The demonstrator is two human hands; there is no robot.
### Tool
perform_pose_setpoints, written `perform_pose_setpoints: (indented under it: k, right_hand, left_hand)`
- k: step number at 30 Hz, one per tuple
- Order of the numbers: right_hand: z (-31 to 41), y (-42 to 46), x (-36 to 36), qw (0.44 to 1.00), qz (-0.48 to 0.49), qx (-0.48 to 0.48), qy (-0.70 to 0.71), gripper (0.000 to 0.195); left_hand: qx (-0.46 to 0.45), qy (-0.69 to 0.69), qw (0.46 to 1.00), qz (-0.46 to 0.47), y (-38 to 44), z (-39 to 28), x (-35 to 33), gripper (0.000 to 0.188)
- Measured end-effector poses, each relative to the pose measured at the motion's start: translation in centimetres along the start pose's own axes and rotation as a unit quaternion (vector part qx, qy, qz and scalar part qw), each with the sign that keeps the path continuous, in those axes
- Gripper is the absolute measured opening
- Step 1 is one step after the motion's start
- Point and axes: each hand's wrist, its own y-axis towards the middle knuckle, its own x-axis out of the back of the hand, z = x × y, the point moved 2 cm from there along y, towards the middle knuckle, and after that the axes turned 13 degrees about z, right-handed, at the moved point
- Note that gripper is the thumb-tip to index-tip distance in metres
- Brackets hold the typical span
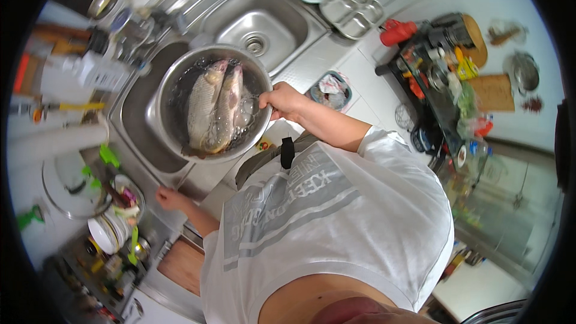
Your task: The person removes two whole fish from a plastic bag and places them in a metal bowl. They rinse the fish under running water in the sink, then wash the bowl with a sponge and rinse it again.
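Note:
My right hand [284, 101] grips the near right rim of a round stainless steel basin [263, 131]. Two whole scaly fish, one wider [203, 103] and one narrower [229, 105], lie side by side in bubbly water inside it. The basin is over the edge of the left sink bowl [141, 137], and its underside is hidden. My left hand [168, 199] is lower left, apart from the basin, above the counter edge; its fingers are curled, with nothing visible in them.
A second sink bowl [274, 13] lies behind, beside a steel divided tray [353, 13]. Stacked bowls [104, 234] and a glass lid [67, 189] stand at left. A lined waste bin [333, 92] is on the floor; a crowded black shelf [432, 99] stands at right.

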Motion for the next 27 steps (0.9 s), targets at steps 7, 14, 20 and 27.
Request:
perform_pose_setpoints:
  k: [7, 14, 20, 27]
  right_hand:
    - [-0.1, -9.9, 10.5, 0.991, -0.058, 0.073, 0.1, 0.013]
    - [-0.8, -21.0, 25.3, 0.965, -0.123, 0.154, 0.175, 0.017]
    - [-3.4, -28.6, 39.4, 0.936, -0.232, 0.18, 0.195, 0.013]
    - [-6.3, -33.4, 53.0, 0.865, -0.36, 0.214, 0.276, 0.012]
  left_hand:
    - [-0.044, -0.102, 0.994, 0.022, -5.4, -11.9, -4.2, 0.015]
    - [-0.088, -0.228, 0.961, 0.125, -18.9, -24.3, -14.5, 0.009]
    - [-0.128, -0.197, 0.923, 0.306, -32.4, -28.6, -23.9, 0.009]
    - [-0.101, -0.133, 0.839, 0.519, -44.3, -29.7, -33.0, 0.01]
